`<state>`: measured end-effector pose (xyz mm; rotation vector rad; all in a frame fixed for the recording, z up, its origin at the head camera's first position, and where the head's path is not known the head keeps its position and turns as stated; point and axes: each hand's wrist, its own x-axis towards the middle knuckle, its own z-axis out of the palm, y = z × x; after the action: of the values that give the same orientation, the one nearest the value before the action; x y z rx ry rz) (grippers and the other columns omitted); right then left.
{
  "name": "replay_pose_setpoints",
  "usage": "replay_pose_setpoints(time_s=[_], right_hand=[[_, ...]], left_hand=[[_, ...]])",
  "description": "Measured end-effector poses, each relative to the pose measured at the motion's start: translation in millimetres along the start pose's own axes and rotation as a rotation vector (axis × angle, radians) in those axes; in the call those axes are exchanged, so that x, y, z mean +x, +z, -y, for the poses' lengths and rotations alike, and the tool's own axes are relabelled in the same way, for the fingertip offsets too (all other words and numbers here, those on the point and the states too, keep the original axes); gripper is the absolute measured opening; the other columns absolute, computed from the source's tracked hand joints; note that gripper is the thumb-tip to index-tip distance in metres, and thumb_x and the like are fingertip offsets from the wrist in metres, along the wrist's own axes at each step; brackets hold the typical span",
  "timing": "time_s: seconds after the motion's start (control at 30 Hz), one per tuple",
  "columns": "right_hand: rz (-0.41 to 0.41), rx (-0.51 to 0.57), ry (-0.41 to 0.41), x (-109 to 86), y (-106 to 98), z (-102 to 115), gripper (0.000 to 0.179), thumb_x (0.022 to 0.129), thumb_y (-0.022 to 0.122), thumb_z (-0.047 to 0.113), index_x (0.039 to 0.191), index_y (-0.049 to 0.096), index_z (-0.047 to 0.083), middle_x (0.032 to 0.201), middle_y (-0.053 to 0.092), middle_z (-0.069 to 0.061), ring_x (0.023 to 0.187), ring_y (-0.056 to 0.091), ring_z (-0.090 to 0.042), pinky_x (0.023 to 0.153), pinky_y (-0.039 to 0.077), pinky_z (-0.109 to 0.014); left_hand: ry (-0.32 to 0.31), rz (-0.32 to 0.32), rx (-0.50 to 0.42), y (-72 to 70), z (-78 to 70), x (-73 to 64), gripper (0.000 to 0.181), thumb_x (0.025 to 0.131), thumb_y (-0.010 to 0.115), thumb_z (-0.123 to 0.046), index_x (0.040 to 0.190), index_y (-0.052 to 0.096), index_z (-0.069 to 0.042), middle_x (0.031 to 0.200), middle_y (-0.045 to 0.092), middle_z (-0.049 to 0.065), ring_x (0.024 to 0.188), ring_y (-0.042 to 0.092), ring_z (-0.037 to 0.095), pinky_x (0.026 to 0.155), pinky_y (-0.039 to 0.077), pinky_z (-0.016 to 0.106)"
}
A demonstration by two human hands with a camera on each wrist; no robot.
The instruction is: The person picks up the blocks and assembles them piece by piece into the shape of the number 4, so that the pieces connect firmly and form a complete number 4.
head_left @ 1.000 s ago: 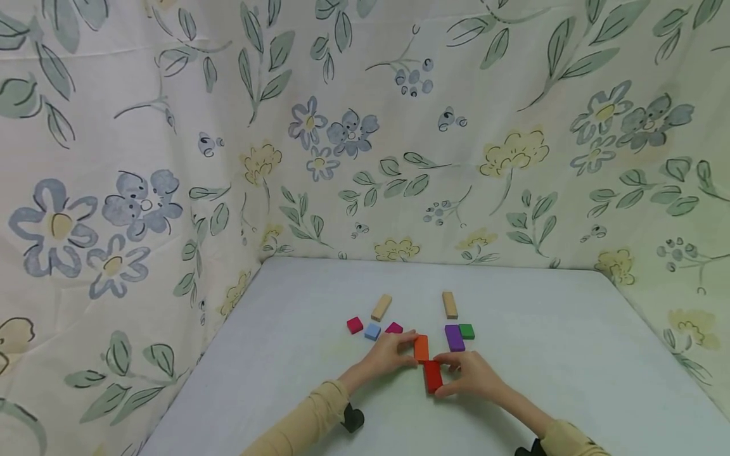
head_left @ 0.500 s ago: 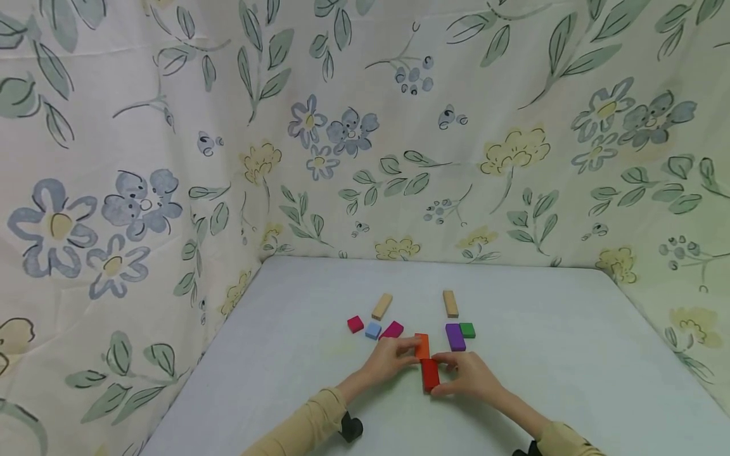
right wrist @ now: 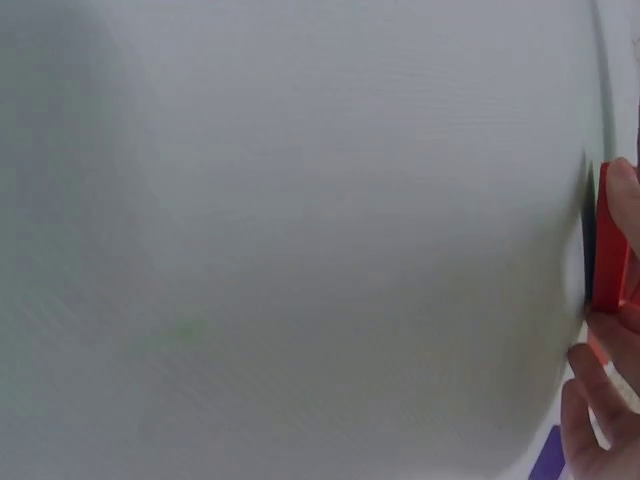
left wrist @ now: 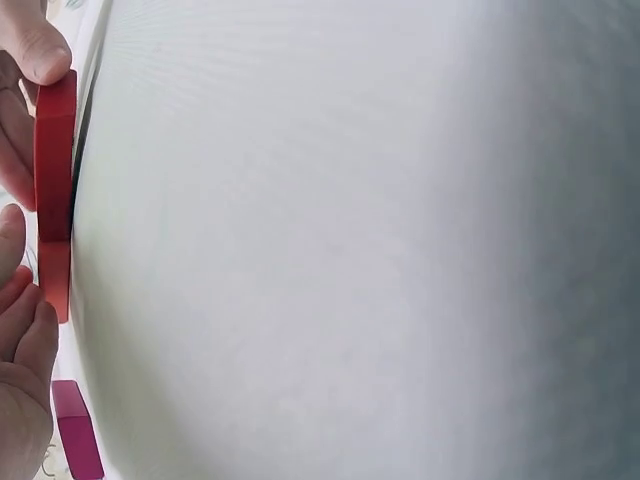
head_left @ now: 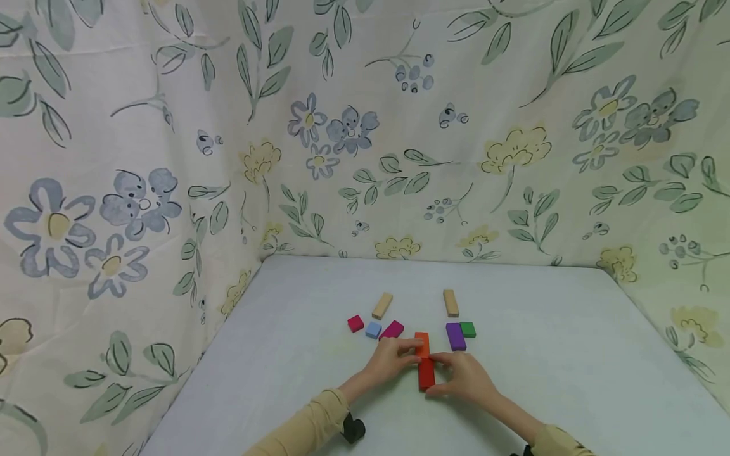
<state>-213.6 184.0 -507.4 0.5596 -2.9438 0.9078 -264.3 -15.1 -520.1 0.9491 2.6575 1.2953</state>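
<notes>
Thumb and fingers of my left hand (head_left: 389, 361) grip an orange block (head_left: 422, 342) from its left side. Just nearer to me lies a red block (head_left: 426, 375), end to end with the orange one. My right hand (head_left: 466, 378) holds the red block between thumb and fingertips, from the right. In the left wrist view the red block (left wrist: 55, 165) meets the orange block (left wrist: 57, 278) in one line. A magenta block (left wrist: 78, 435) lies beyond the left hand there. The right wrist view catches the red block (right wrist: 608, 255) at its edge, partly covered by fingers.
On the white table (head_left: 542, 354) lie two plain wooden blocks (head_left: 382, 305) farther back. To the left are a crimson cube (head_left: 355, 323), a light blue cube (head_left: 373, 330) and the magenta block (head_left: 392, 329). A purple block (head_left: 455, 336) touches a green cube (head_left: 468, 329) on the right.
My right hand has shifted left with the red block, bringing it into line beneath the orange block. My left hand stays at the orange block, its fingers slightly lower.
</notes>
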Motion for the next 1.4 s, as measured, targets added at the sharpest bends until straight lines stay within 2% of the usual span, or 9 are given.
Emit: replay_pose_setpoints(time_s=[0.13, 0.3, 0.47, 0.73, 1.1, 1.23, 1.3, 1.4], right_hand=[[-0.060, -0.016, 0.002, -1.9, 5, 3, 0.069, 0.057, 0.087, 0.045, 0.112, 0.069, 0.006, 0.103, 0.072, -0.002, 0.085, 0.059, -0.013, 0.072, 0.051, -0.026], [-0.127, -0.071, 0.062, -4.6, 14, 8, 0.072, 0.052, 0.087, 0.049, 0.111, 0.070, 0.010, 0.100, 0.070, 0.002, 0.081, 0.051, -0.008, 0.067, 0.046, -0.023], [-0.159, -0.126, 0.102, -4.9, 17, 12, 0.074, 0.049, 0.088, 0.051, 0.109, 0.071, 0.012, 0.095, 0.069, 0.004, 0.076, 0.046, -0.006, 0.063, 0.042, -0.021], [-0.165, -0.164, 0.050, -5.3, 15, 12, 0.075, 0.048, 0.086, 0.053, 0.108, 0.071, 0.011, 0.090, 0.069, 0.003, 0.072, 0.045, -0.006, 0.059, 0.039, -0.020], [-0.197, -0.206, -0.019, -5.7, 13, 6, 0.073, 0.047, 0.085, 0.056, 0.105, 0.073, 0.013, 0.081, 0.063, 0.006, 0.066, 0.039, -0.003, 0.054, 0.033, -0.017], [-0.180, -0.195, -0.028, -5.8, 12, 3, 0.075, 0.048, 0.084, 0.058, 0.107, 0.072, 0.013, 0.081, 0.063, 0.006, 0.066, 0.039, -0.003, 0.054, 0.034, -0.017], [-0.157, -0.169, -0.026, -5.3, 10, 1, 0.075, 0.050, 0.084, 0.057, 0.109, 0.071, 0.013, 0.086, 0.067, 0.005, 0.069, 0.045, -0.005, 0.057, 0.038, -0.018], [-0.105, -0.049, -0.032, -4.0, 5, -3, 0.072, 0.057, 0.084, 0.051, 0.115, 0.069, 0.010, 0.100, 0.071, -0.001, 0.079, 0.058, -0.011, 0.066, 0.049, -0.021]], left_hand=[[0.012, -0.012, 0.020, 1.7, -0.8, -0.9, 0.035, 0.081, 0.073, -0.017, 0.116, 0.069, -0.010, 0.114, 0.070, 0.003, 0.108, 0.065, 0.015, 0.089, 0.050, 0.021], [0.034, -0.018, 0.056, 2.9, -2.3, -1.1, 0.037, 0.079, 0.075, -0.019, 0.115, 0.070, -0.009, 0.113, 0.071, 0.003, 0.107, 0.065, 0.013, 0.089, 0.050, 0.019], [0.030, -0.011, 0.067, 3.4, -3.5, -1.1, 0.037, 0.079, 0.075, -0.018, 0.114, 0.070, -0.009, 0.112, 0.071, 0.003, 0.106, 0.065, 0.013, 0.088, 0.050, 0.020], [0.037, 0.003, 0.106, 2.9, -3.2, 0.2, 0.036, 0.080, 0.075, -0.018, 0.115, 0.070, -0.010, 0.113, 0.071, 0.002, 0.103, 0.066, 0.012, 0.086, 0.051, 0.020], [0.010, 0.010, 0.088, 1.5, -8.4, 0.0, 0.033, 0.080, 0.075, -0.016, 0.112, 0.071, -0.012, 0.110, 0.072, 0.000, 0.099, 0.066, 0.011, 0.084, 0.051, 0.019], [-0.004, 0.005, 0.081, 2.0, -8.1, 0.0, 0.033, 0.080, 0.076, -0.016, 0.112, 0.072, -0.011, 0.110, 0.072, 0.000, 0.100, 0.066, 0.012, 0.084, 0.051, 0.019], [-0.011, 0.004, 0.073, 1.8, -8.0, 0.7, 0.033, 0.079, 0.076, -0.016, 0.112, 0.072, -0.011, 0.110, 0.072, 0.000, 0.099, 0.066, 0.011, 0.084, 0.052, 0.020], [-0.025, 0.006, 0.070, 1.1, -8.1, 2.3, 0.032, 0.078, 0.077, -0.016, 0.110, 0.072, -0.012, 0.108, 0.072, 0.000, 0.097, 0.066, 0.011, 0.084, 0.052, 0.019]])
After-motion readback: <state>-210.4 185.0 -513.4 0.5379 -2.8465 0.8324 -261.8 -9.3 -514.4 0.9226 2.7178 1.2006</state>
